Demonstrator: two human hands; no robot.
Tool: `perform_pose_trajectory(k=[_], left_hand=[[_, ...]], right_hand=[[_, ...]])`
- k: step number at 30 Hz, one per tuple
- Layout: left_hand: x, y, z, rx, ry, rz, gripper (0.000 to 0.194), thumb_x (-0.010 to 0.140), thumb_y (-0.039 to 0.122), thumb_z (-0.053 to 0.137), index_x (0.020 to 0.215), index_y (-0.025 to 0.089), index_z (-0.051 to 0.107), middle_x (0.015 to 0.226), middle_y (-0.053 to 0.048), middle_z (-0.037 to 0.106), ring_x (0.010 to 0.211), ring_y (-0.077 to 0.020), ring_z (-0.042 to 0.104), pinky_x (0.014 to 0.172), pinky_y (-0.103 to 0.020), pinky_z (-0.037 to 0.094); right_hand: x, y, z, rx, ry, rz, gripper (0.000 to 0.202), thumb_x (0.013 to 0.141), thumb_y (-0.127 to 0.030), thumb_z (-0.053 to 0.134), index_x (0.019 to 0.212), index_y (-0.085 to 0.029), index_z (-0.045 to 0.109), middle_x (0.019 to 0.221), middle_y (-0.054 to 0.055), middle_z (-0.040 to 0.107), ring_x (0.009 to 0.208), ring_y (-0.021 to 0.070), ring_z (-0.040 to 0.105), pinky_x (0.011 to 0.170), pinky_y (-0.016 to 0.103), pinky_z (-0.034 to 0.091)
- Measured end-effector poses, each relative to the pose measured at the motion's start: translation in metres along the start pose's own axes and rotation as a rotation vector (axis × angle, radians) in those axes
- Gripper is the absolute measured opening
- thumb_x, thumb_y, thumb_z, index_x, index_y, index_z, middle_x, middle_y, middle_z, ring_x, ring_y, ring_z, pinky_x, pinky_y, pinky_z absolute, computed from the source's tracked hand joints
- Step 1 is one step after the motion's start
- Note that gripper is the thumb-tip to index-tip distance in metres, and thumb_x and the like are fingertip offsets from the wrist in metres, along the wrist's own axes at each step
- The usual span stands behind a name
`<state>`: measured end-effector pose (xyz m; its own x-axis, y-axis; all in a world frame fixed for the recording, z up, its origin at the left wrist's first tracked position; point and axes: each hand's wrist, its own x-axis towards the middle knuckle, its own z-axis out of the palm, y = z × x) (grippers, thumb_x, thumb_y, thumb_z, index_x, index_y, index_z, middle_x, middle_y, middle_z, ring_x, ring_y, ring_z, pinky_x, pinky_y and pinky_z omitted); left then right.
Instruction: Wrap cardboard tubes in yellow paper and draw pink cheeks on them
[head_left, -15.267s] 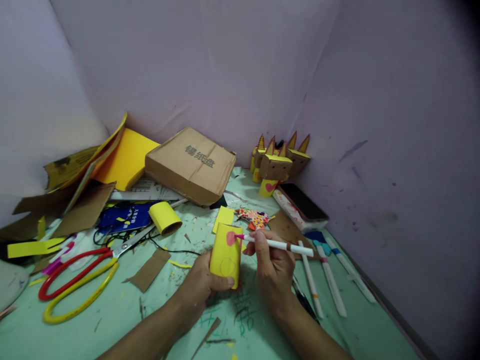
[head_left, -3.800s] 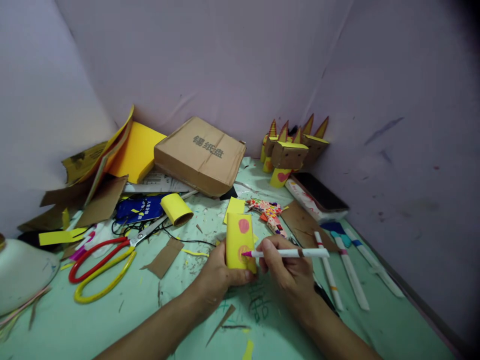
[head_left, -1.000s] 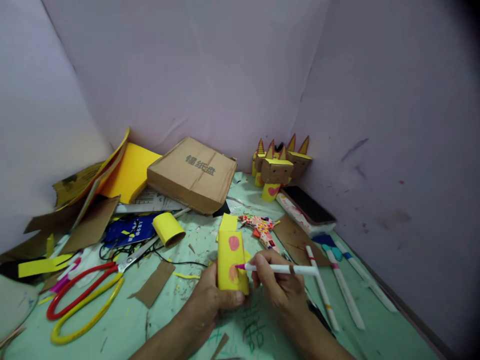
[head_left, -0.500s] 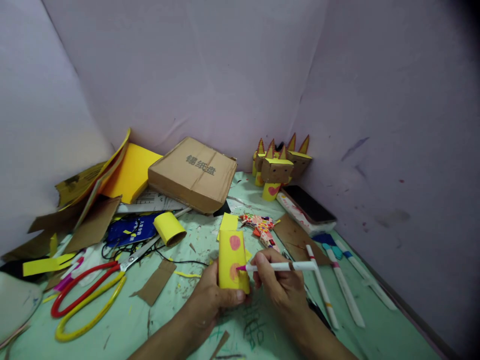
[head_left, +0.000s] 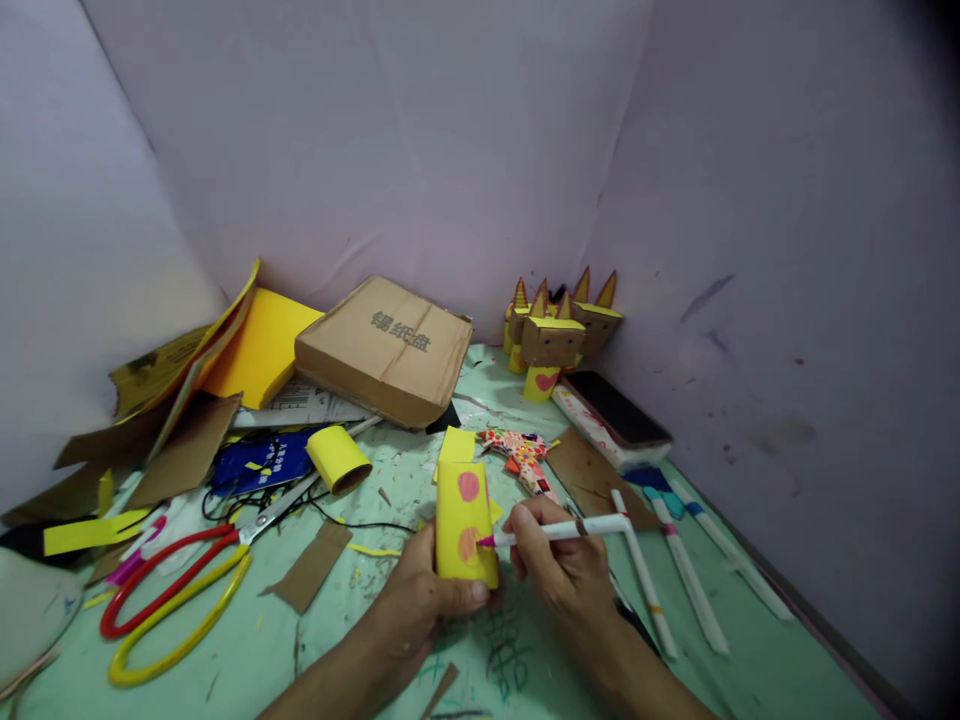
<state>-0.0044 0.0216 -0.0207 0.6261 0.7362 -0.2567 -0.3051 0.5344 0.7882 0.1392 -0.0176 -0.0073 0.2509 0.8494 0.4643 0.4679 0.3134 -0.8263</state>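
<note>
A yellow paper-covered tube is upright in my left hand, whose thumb lies across its lower end. Two round patches coloured pink and orange show on its front, one over the other. Between the fingers of my right hand is a white marker, its magenta tip at the right edge of the lower patch. Whether the tip touches the paper I cannot tell. Another yellow tube lies on its side to the left, beside the scissors with red and yellow handles.
Several markers lie at right near a phone on a white packet. Cardboard figures with pointed ears stand at the back. A brown box, cardboard scraps and yellow sheets fill the left and middle of the green tabletop.
The marker tip has shifted slightly right and down, from over the lower patch to its right edge. My left hand holds the tube almost in the same place.
</note>
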Motion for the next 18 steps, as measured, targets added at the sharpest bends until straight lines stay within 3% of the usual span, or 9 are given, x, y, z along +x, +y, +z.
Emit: perform_pose_trajectory(k=[18], left_hand=[[0.0005, -0.0006, -0.0011, 0.047, -0.002, 0.003, 0.062, 0.047, 0.013, 0.077, 0.106, 0.013, 0.060, 0.091, -0.010, 0.068, 0.086, -0.0239, 0.060, 0.070, -0.030, 0.047]], right_hand=[[-0.0027, 0.0020, 0.0014, 0.031, 0.003, 0.026, 0.029, 0.090, -0.032, 0.043, 0.068, -0.019, 0.057, 0.053, -0.002, 0.051, 0.049, 0.0120, 0.050, 0.050, 0.023, 0.040]])
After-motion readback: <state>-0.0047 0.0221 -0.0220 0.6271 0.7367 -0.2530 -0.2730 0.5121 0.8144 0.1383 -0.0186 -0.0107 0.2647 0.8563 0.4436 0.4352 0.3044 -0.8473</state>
